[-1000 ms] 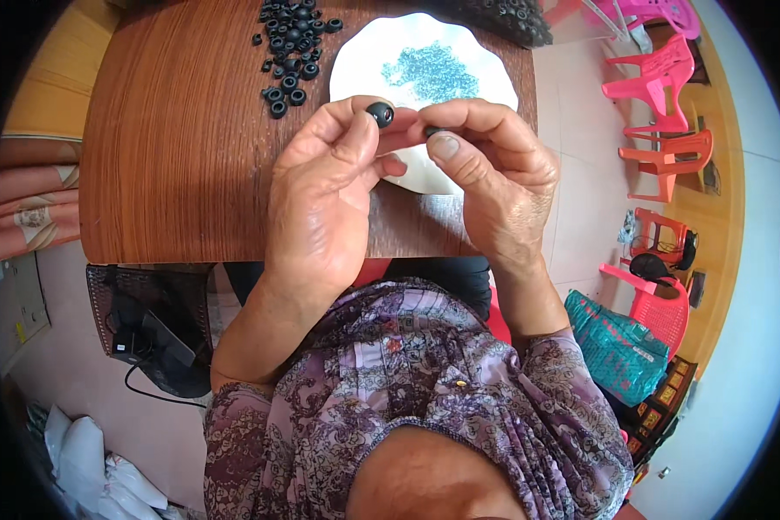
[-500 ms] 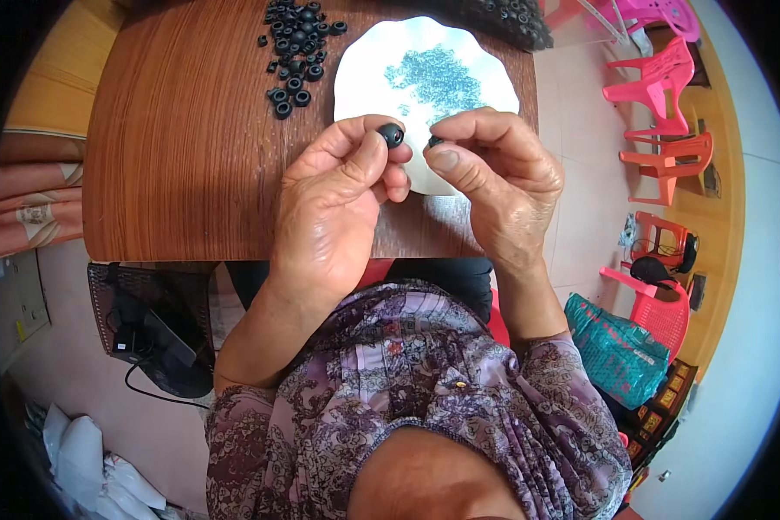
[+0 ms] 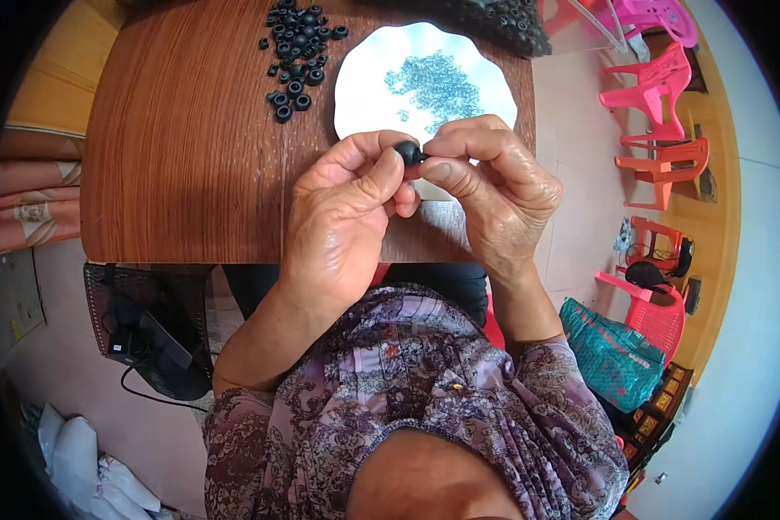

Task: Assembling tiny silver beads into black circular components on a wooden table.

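At the far left of my view lies folded pink and orange cloth [image 3: 28, 195], just beside the edge of the brown wooden table [image 3: 182, 156]. Below the table edge, on the floor, I see a dark mesh basket [image 3: 147, 334] with a black cable trailing from it.

Moving right across the tabletop, a heap of small black rubber rings [image 3: 299, 52] sits near the far edge, just beside a white scalloped plate [image 3: 364, 87]. On the plate lies a scatter of tiny blue-green beads [image 3: 433, 82].

In front of the plate, above the near part of the table, I see the left hand [image 3: 347, 217] raised with its thumb and forefinger closed together on a small black ring [image 3: 410, 153]. The other fingers curl inward beneath. The right hand [image 3: 494, 186] meets it from the other side, its thumb and forefinger pinched against the same ring, so the fingertips of both hands touch around it. I think the right fingertips may also hold something very small against the ring, but it is too tiny for me to tell.

Further right, at the table's far corner, lies a second dark pile of rings [image 3: 503, 26]. Beyond the table stand pink plastic chairs [image 3: 650, 78] on the pale floor, and lower down a teal patterned bag [image 3: 615, 355].
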The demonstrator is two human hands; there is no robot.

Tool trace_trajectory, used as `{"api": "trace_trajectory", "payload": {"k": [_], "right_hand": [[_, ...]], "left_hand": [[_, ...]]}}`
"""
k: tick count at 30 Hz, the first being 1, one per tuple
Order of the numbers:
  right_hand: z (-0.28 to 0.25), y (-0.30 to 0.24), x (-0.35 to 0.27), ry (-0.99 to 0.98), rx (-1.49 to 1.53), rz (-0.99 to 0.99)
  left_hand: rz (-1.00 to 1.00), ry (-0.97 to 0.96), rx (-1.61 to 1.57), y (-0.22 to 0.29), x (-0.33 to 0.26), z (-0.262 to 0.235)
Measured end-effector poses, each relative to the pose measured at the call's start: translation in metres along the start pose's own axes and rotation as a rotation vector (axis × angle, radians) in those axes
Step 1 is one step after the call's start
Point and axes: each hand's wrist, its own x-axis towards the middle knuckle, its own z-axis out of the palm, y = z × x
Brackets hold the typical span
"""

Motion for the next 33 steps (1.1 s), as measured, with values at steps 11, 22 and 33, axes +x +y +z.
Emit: {"api": "trace_trajectory", "payload": {"k": [11,22,33], "right_hand": [[-0.002,-0.005,0.002,0.003,0.131,0.137],[-0.004,-0.006,0.005,-0.011,0.272,0.357],[-0.005,0.004,0.002,-0.099,-0.064,0.039]], "left_hand": [[0.111,0.017,0.146,0.000,0.003,0.001],[0.180,0.079,0.530,0.001,0.002,0.003],[0.096,0.128,0.450,0.003,0.000,0.003]]}}
